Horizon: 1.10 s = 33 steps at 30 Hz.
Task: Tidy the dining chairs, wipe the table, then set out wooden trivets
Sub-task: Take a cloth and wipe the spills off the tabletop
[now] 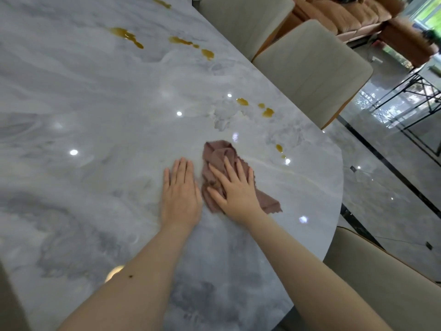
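Observation:
A crumpled mauve cloth point(218, 154) lies on the glossy grey marble table point(95, 103) near its right edge. My right hand point(235, 189) presses flat on the cloth with straight, spread fingers. Just to its left, my left hand point(181, 189) rests flat on the bare tabletop, fingers together. Amber liquid spills dot the table: small drops point(279, 148) just beyond the cloth, a cluster point(267, 112) farther out, and larger streaks point(126, 35) toward the far side. No trivets are in view.
Two cream upholstered chairs point(310, 68) stand tucked along the table's far right edge, and another chair back point(381, 278) is at the near right. An orange sofa point(346, 15) and a black metal frame point(410, 96) stand beyond on the shiny floor.

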Each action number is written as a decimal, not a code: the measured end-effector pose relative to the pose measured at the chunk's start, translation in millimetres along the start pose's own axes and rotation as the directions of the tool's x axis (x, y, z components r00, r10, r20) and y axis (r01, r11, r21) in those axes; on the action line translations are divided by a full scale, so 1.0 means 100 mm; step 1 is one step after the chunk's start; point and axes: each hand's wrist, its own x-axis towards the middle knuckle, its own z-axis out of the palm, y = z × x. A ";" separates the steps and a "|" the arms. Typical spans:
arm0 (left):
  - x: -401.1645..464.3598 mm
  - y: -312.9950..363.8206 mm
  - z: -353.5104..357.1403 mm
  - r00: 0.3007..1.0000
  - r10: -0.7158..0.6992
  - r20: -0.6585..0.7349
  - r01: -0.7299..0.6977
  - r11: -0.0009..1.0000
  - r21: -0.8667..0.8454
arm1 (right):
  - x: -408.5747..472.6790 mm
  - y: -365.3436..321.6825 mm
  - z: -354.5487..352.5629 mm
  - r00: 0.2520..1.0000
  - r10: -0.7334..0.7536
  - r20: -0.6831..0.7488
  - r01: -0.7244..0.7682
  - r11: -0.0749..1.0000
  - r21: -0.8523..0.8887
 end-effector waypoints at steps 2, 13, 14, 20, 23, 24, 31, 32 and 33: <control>-0.01 -0.07 -0.04 0.999 -0.028 -0.041 0.020 0.982 -0.188 | -0.38 0.17 0.00 0.996 -0.088 0.012 0.089 0.996 -0.025; -0.15 -0.94 -0.50 0.982 -0.142 -0.124 0.141 0.990 -0.014 | 0.49 -0.67 -0.01 0.971 0.237 0.027 -0.238 0.971 0.029; -0.19 -1.01 -0.51 0.980 -0.145 -0.135 0.145 0.989 -0.011 | 0.52 -0.87 0.03 0.980 0.198 0.023 -0.199 0.979 0.035; -0.30 -1.11 -0.54 0.983 -0.161 -0.083 0.158 0.987 -0.039 | -0.28 -1.30 0.16 0.988 -0.155 -0.008 0.156 0.987 0.039; -0.30 -1.11 -0.53 0.986 -0.138 -0.096 0.135 0.990 -0.031 | -0.76 -0.72 0.08 0.994 -0.104 0.028 0.103 0.995 0.011; -0.30 -1.12 -0.51 0.985 -0.139 -0.098 0.137 0.990 -0.027 | -0.82 -0.53 0.03 0.999 -0.043 0.027 0.043 0.999 -0.003; -0.24 -1.14 -0.45 0.987 -0.137 -0.079 0.135 0.990 -0.034 | 0.10 -0.66 -0.01 0.928 0.372 0.020 -0.373 0.928 0.027; -0.24 -1.14 -0.46 0.987 -0.138 -0.078 0.134 0.990 -0.049 | 0.19 -0.84 0.03 0.938 0.345 0.023 -0.345 0.938 0.032; -0.23 -1.15 -0.47 0.987 -0.143 -0.077 0.138 0.988 -0.066 | 0.23 -1.01 0.07 0.955 0.294 0.024 -0.295 0.955 0.033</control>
